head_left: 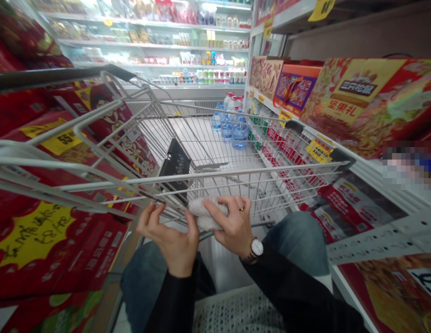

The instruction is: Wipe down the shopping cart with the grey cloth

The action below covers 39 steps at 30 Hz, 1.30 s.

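One pale-grey wire shopping cart (236, 173), its long side nearest the wearer | left hand (177, 243): thumb and fingers apart, near the wires | right hand (232, 224): fingers clamped on crumpled white cloth (200, 209), at the cart's near side, beside the left thumb | white-dialled wristwatch (257, 247) | gold ring (241, 208)

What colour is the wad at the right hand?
The wad is whitish; head view shows it.

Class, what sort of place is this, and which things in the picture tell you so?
Most likely a supermarket aisle: a wire shopping cart, yellow price tags beside boxed goods, and brightly lit, stocked shelves at the far end.
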### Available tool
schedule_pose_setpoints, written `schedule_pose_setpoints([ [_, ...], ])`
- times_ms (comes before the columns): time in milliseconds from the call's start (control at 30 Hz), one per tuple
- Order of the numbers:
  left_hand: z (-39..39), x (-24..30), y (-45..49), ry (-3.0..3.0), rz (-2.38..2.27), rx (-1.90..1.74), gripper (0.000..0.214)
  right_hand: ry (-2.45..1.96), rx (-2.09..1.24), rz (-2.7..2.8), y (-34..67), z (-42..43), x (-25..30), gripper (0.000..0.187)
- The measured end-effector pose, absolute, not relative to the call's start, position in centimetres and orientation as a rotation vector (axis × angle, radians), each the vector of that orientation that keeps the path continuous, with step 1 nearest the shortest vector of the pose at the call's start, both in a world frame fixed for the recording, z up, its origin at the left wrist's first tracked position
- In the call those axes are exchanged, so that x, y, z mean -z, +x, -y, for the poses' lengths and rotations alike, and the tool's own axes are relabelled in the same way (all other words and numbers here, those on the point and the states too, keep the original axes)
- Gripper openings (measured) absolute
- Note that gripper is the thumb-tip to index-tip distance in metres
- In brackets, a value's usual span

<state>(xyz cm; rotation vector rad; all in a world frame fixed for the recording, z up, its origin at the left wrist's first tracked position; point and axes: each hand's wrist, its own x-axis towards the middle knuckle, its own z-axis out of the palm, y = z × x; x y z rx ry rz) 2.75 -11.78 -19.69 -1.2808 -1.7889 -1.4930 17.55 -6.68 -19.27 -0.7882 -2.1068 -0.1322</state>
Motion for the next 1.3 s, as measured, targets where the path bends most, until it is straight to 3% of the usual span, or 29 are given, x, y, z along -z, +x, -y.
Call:
schedule_pose_setpoints([
  [167, 12.2, 19.8, 3.0, -1.286, 1.788, 1.868, 0.05, -0.691, 0.166, 2.043, 15.5, 6.9, 15.5, 0.054],
  [300, 12.3, 20.0, 2.5, -1.192, 1.823, 2.019, 0.039, -0.759, 0.126, 2.126, 15.2, 7.1, 18.7, 0.058],
  [467, 12.2, 20.2, 1.9, -1.208, 1.875, 1.944, 0.04, -0.866, 0.05, 2.166, 15.8, 7.2, 22.7, 0.059],
  [767, 12.4, 19.8, 1.3, -1.26, 1.856, 1.779, 0.032, -0.716, 0.106, 2.124, 13.8, 7.3, 15.9, 0.059],
  [1033, 12.2, 19.6, 1.3, -1.292, 1.825, 1.759, 0.026, -0.83, 0.008, 2.239, 15.8, 7.0, 22.1, 0.061],
  [1300, 12.3, 19.5, 0.8, -1.259, 1.9, 1.752, 0.031, -0.768, 0.1, 2.099, 15.6, 7.0, 15.9, 0.062],
])
